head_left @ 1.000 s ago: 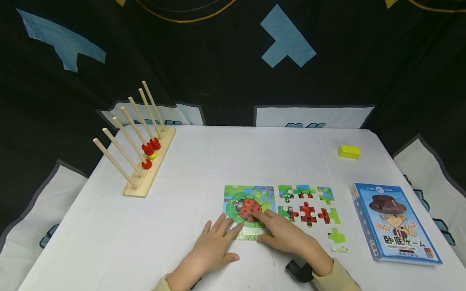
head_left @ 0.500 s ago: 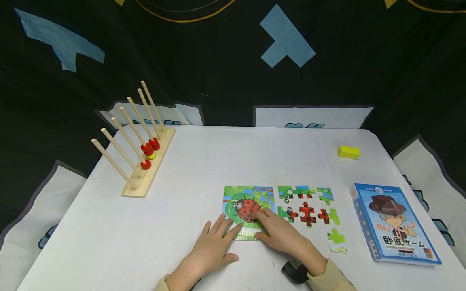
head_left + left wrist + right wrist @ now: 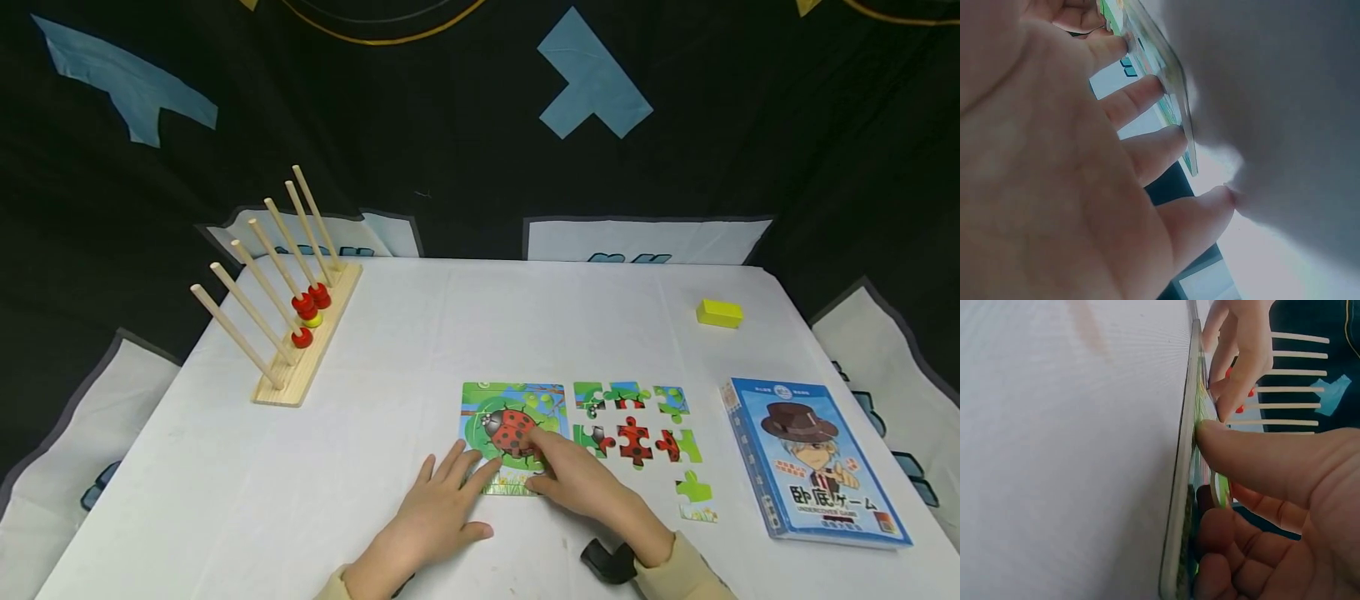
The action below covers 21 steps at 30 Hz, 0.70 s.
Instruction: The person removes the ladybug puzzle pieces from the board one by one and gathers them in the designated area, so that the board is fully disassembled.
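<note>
A square ladybug jigsaw board (image 3: 474,402) lies on the white table. My left hand (image 3: 442,510) rests flat with spread fingers at its lower left; in the left wrist view, fingertips (image 3: 1172,134) touch the board's edge. My right hand (image 3: 585,483) reaches over the board's lower right. In the right wrist view, its thumb lies at the board's near edge, and a small green puzzle piece (image 3: 1221,486) stands tilted up between thumb and curled fingers. The hand covers much of this piece in the head view. Several loose puzzle pieces (image 3: 634,440) lie right of the board.
A blue game box (image 3: 821,458) lies at the right, with a yellow block (image 3: 719,313) behind it. At the left stands a wooden peg rack (image 3: 318,337) with red and yellow rings. Beside the right wrist is a black object (image 3: 607,562).
The right hand's fingers have shifted slightly over the board's lower right. The left hand and the loose pieces look the same.
</note>
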Each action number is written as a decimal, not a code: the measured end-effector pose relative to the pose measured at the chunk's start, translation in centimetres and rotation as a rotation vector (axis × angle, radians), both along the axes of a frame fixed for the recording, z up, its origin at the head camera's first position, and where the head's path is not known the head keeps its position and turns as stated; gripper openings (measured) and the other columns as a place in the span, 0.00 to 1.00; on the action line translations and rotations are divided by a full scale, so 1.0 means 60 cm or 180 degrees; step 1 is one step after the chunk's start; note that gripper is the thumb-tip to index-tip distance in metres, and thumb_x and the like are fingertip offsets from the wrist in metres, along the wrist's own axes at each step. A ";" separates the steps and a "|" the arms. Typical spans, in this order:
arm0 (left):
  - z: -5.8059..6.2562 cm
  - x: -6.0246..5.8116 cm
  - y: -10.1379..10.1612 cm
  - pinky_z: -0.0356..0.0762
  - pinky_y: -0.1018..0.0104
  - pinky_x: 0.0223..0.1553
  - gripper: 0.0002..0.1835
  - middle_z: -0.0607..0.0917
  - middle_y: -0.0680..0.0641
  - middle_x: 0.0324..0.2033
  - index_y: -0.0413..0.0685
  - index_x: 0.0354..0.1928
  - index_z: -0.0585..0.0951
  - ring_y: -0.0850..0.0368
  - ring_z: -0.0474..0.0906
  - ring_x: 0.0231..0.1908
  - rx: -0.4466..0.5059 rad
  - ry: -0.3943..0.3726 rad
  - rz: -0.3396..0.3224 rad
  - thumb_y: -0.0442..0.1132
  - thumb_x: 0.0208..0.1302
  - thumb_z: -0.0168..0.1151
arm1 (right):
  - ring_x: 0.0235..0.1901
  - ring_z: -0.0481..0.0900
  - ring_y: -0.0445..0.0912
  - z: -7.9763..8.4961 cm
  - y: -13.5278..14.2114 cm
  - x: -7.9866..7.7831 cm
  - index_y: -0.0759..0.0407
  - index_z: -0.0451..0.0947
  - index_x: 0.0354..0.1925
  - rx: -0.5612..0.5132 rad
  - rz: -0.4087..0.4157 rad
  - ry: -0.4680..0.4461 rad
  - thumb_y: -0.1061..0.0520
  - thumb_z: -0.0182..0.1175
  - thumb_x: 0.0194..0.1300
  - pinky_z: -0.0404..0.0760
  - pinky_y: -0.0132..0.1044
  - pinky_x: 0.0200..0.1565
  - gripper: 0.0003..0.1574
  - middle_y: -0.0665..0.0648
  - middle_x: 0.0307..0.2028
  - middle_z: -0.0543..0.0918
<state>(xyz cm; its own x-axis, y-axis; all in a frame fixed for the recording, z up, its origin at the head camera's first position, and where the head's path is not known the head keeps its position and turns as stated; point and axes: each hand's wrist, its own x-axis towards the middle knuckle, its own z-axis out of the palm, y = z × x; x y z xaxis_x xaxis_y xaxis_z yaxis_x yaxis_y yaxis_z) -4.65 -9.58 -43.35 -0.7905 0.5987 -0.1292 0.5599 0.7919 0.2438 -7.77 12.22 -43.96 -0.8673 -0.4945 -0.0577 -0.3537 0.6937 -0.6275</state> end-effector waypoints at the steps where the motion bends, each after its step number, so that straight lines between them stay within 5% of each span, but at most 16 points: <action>1: 0.000 0.000 0.000 0.54 0.38 0.56 0.41 0.62 0.44 0.62 0.55 0.67 0.58 0.42 0.49 0.65 0.0004 -0.0001 0.0000 0.59 0.53 0.59 | 0.23 0.66 0.40 0.001 0.001 -0.001 0.56 0.70 0.45 -0.0028 0.0010 -0.0024 0.58 0.65 0.53 0.68 0.32 0.24 0.21 0.47 0.27 0.70; 12: -0.002 -0.002 0.002 0.52 0.39 0.56 0.40 0.62 0.43 0.62 0.55 0.67 0.59 0.42 0.49 0.65 0.0010 0.0017 -0.0015 0.59 0.53 0.58 | 0.17 0.62 0.36 0.029 0.068 -0.003 0.57 0.69 0.35 -0.0457 -0.0055 -0.0424 0.60 0.55 0.63 0.64 0.29 0.21 0.03 0.47 0.23 0.71; 21: -0.002 -0.003 0.002 0.52 0.39 0.56 0.38 0.62 0.43 0.61 0.55 0.66 0.62 0.41 0.50 0.64 -0.0010 0.0049 -0.0026 0.59 0.53 0.58 | 0.18 0.64 0.38 0.061 0.177 0.010 0.61 0.72 0.31 -0.0172 -0.0231 -0.0850 0.62 0.52 0.64 0.65 0.31 0.21 0.04 0.49 0.20 0.71</action>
<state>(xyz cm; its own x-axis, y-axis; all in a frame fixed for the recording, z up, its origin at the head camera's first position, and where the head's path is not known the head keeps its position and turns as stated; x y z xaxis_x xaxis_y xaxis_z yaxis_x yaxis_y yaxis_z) -4.81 -9.47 -43.48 -0.7875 0.6047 -0.1190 0.5700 0.7880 0.2326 -7.19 22.86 -40.28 -0.8581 -0.4403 -0.2643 -0.1215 0.6741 -0.7286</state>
